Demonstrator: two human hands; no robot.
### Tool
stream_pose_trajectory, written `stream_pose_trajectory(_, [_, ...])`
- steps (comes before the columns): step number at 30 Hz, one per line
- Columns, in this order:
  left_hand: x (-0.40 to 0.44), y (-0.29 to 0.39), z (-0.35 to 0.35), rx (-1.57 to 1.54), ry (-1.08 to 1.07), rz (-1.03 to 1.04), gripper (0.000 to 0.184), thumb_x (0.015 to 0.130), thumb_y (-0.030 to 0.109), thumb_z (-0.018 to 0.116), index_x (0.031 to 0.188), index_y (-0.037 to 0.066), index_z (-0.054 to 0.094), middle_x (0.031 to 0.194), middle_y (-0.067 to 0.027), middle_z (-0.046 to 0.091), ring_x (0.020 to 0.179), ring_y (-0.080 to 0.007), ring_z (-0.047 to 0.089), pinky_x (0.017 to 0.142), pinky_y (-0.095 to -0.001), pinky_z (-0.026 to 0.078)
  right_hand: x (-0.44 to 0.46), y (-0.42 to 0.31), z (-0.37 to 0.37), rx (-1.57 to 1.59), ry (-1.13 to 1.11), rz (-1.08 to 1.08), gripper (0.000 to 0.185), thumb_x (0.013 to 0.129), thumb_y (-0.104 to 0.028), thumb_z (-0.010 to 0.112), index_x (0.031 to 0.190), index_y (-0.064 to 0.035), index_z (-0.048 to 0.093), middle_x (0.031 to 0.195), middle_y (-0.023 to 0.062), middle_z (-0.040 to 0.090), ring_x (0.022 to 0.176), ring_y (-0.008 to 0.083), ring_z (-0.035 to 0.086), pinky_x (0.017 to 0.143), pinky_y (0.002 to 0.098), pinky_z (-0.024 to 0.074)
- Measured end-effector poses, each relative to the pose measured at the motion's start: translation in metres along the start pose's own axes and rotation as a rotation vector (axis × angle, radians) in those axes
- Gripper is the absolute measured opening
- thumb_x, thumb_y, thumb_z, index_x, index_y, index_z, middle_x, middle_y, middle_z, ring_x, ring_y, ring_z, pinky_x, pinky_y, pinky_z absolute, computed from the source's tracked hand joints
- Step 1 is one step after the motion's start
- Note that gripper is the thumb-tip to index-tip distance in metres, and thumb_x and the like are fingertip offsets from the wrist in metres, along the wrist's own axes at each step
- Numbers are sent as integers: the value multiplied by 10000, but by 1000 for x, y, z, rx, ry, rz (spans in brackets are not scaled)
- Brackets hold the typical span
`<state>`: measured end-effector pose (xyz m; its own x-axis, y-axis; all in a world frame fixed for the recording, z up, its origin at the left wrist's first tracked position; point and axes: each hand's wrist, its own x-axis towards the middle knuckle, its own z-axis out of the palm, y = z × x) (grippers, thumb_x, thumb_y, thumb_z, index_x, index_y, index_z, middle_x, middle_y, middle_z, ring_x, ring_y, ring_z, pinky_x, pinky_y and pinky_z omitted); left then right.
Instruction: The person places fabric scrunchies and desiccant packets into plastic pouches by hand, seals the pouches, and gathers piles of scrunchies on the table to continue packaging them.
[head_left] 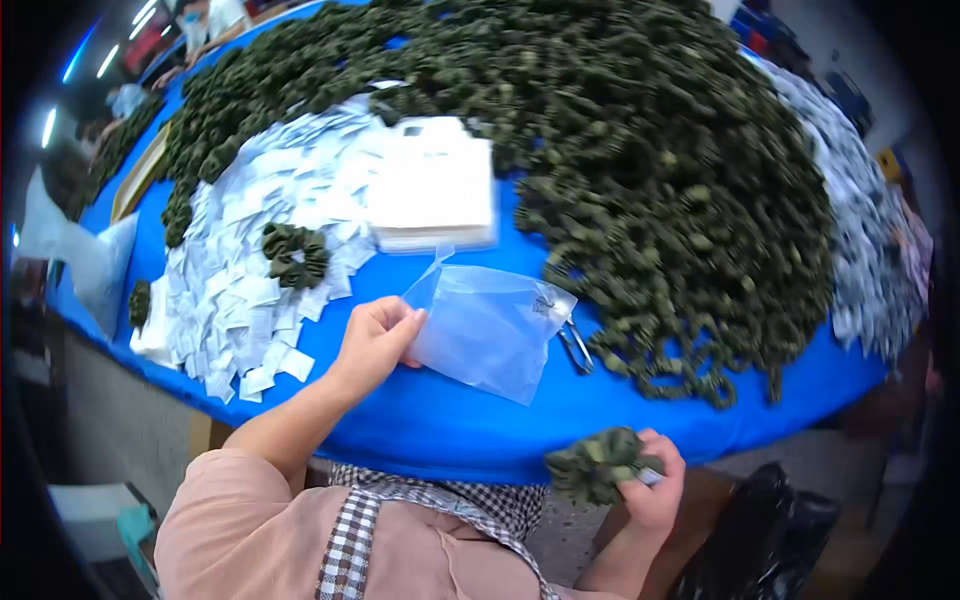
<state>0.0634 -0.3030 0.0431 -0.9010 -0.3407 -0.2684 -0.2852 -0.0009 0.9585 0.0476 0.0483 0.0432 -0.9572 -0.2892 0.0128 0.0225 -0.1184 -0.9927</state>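
Note:
My left hand [380,340] pinches the left edge of a clear plastic bag [485,325], which is spread out above the blue table. A small dark printed mark shows near the bag's right corner. In my right hand [655,480], low at the table's front edge, is a dark green scrunchie [597,466]. A bit of white, perhaps a label, shows between the scrunchie and my fingers. Just right of the bag lies a small metal tool [576,347], maybe snips. Behind the bag stands a stack of white sheets or bags [435,185].
A huge heap of green scrunchies [690,200] covers the table's back and right. White paper slips [260,210] are piled at left, with one loose scrunchie [295,255] on them. More pale packets [860,210] lie far right. A black plastic bag [755,535] sits below the table [440,430].

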Motion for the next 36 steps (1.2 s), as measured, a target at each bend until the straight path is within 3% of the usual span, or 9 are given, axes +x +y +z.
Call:
stream_pose_trajectory(4, [-17, -4, -26, -47, 177, -49, 217, 948, 186, 567, 793, 35, 585, 676, -64, 579, 560, -138, 564, 552, -258, 547, 78, -3, 63, -323, -272, 181, 274, 687, -28, 688, 922, -54, 550, 861, 74, 573, 663, 166, 489, 615, 275, 420])
stream_pose_trajectory(9, [-40, 4, -24, -566, 468, -269, 220, 966, 207, 545, 831, 36, 579, 718, -89, 609, 593, -159, 612, 566, -257, 558, 122, -10, 113, -732, -230, 151, 412, 755, -47, 677, 1148, -38, 555, 971, 116, 627, 736, 230, 588, 665, 330, 478])
stream_pose_trajectory(13, [-69, -4, -21, -613, 183, -366, 221, 980, 212, 524, 885, 25, 593, 768, -130, 645, 714, -204, 671, 608, -295, 584, 105, 0, 106, -903, -78, -466, 435, 811, -35, 652, 1233, -9, 549, 1056, 145, 637, 815, 263, 624, 727, 345, 507])
stream_pose_trajectory(16, [-92, -12, -33, -341, -29, -426, 227, 980, 222, 531, 910, 20, 607, 789, -140, 652, 741, -211, 676, 635, -283, 581, 57, 1, 48, -773, 228, -374, 364, 853, -37, 634, 1209, 10, 577, 1108, 149, 635, 908, 252, 621, 764, 326, 523])
stream_pose_trajectory(20, [-115, -16, -33, -8, -347, -423, 238, 977, 229, 539, 937, 12, 627, 808, -142, 660, 762, -206, 674, 661, -263, 566, -34, 17, -134, -1485, 761, -421, 379, 846, -85, 662, 1212, -25, 586, 1118, 147, 621, 974, 305, 598, 850, 354, 500])
stream_pose_trajectory(22, [-130, -26, -28, 49, -465, -324, 241, 973, 226, 541, 941, 8, 638, 805, -125, 662, 749, -184, 660, 655, -247, 543, -103, 28, -254, -1858, 936, -334, 521, 808, -158, 719, 1282, -49, 533, 1167, 162, 590, 1052, 325, 564, 899, 388, 481])
stream_pose_trajectory(26, [-155, -35, -4, 334, -557, -177, 232, 957, 223, 561, 944, 9, 650, 813, -100, 668, 716, -163, 632, 630, -249, 509, -202, 12, -343, -1904, 1117, 767, 756, 825, -294, 694, 1445, -110, 303, 1131, 185, 597, 996, 367, 599, 847, 415, 500])
stream_pose_trajectory(33, [-177, -44, 4, 555, -607, 14, 216, 922, 217, 603, 975, 17, 663, 820, -54, 670, 648, -143, 564, 586, -272, 456, -254, -13, -385, -1716, 481, 404, 378, 840, -209, 662, 1133, 15, 580, 949, 191, 649, 801, 399, 608, 769, 433, 505])
stream_pose_trajectory(36, [-176, -48, -15, 478, -526, 48, 220, 923, 221, 602, 979, 18, 666, 817, -57, 666, 642, -141, 553, 584, -265, 448, -243, -16, -321, -1775, 594, 417, 223, 834, -175, 637, 895, 40, 627, 882, 162, 664, 770, 369, 605, 739, 408, 493])
